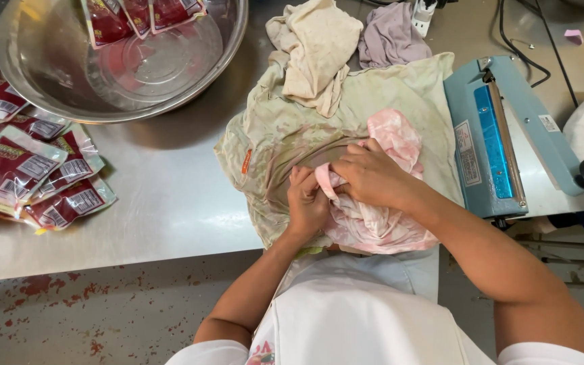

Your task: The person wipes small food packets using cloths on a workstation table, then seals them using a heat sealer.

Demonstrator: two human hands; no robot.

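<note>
Pink cloth [380, 216] lies at the near table [163, 209] edge on a green cloth [272, 128]. Both grips clamp its left end: left hand [307, 206] nearer, right hand [372, 177] farther. The bulk extends right and near.

The person wears a white top with short sleeves — the sleeve ends sit high up, near the shoulders. A white apron covers the front, with a small pink and red picture low down on it. Both arms are bare, and both hands too — no gloves, rings or watch.
</note>
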